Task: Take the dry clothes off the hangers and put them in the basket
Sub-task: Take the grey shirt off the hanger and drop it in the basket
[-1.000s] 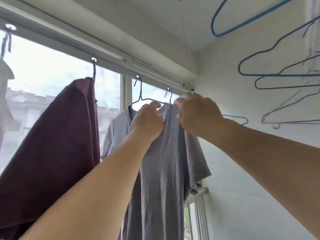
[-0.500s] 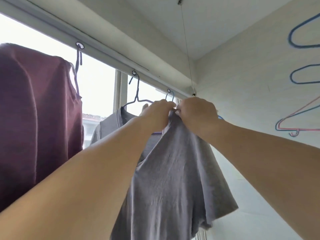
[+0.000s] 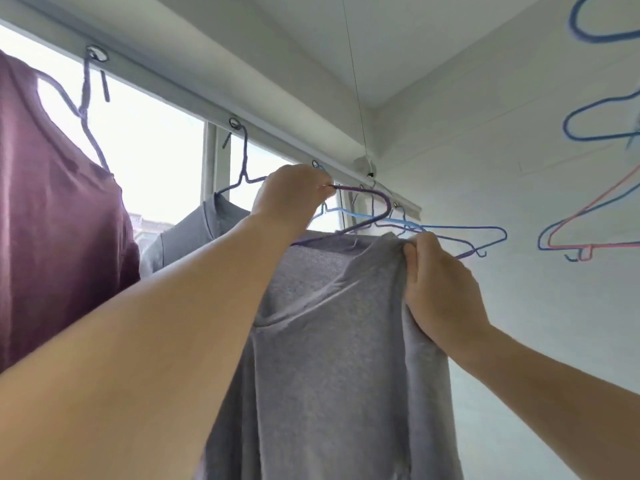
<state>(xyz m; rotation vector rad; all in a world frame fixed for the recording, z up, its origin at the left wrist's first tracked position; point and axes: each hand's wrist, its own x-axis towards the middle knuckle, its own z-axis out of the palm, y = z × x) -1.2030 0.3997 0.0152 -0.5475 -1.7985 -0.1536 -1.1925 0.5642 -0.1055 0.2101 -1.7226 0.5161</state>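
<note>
A grey T-shirt point(image 3: 329, 341) hangs in front of me, bunched at its top right in the grip of my right hand point(image 3: 440, 289). My left hand point(image 3: 291, 199) is raised to the rail and pinches the purple wire hanger point(image 3: 377, 206), whose bare loop shows above the shirt. The shirt's top edge lies just under that hanger. A second grey shirt point(image 3: 194, 233) hangs on a hanger behind my left forearm. A maroon shirt point(image 3: 52, 209) hangs on its own hanger at far left. No basket is in view.
A white rail with ring holes point(image 3: 162, 77) runs above the bright window. Empty blue hangers point(image 3: 460, 233) hang by the right end of the rail. More blue and pink hangers point(image 3: 595, 237) hang along the white wall at right.
My hands have parted: the right one pulled the shirt's shoulder down and right off the hanger, the left stayed up at the hanger. The purple hanger's loop now shows bare.
</note>
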